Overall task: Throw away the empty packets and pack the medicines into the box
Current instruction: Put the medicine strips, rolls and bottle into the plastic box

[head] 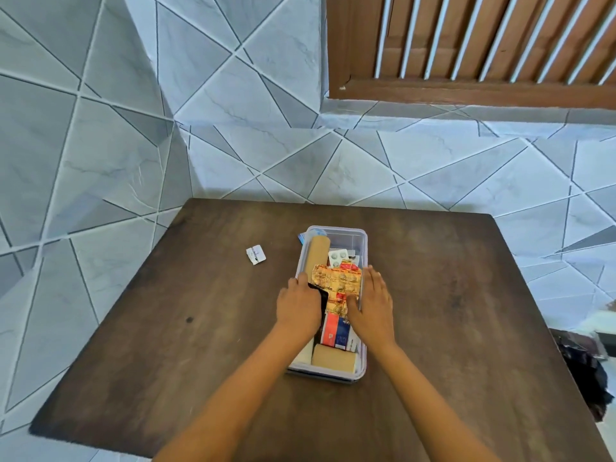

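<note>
- Worktop (450, 295): dark wood, sitting in a tiled corner and carrying everything below.
- Box (366, 251): clear plastic, lid off, sitting mid-worktop, closer to the near edge than the far one. It is looking nearly full.
- Left hand (298, 305): lying over the box's left rim, fingers bending down inside onto something dark (322, 300). Can't tell whether it is gripping that or just pushing it.
- Right hand (371, 305): lying flat along the box's right side with fingers straight and together, holding nothing. The thumb is pressing on the orange strips.
- Tan rolls: one (318, 253) is lying along the box's far-left side, another (333, 358) across its near end.
- Orange foil strips (336, 278): crumpled, sitting on top of the pile between the two hands and riding at about rim level.
- Red-and-blue carton (335, 328): lying under the strips, toward the near end.
- Silver blister strip (338, 256): poking out at the far end beside the roll.
- Small white packet (255, 255): lying loose on the worktop, left of the box and well apart from it. Can't tell if it is empty.
- Step, my read: packing is wrapping up, with both hands tamping the contents down.
- Next move, my read: the loose packet needs checking, then binning if empty or boxing if not. The strips need flattening below the rim. No bin or lid is showing.
</note>
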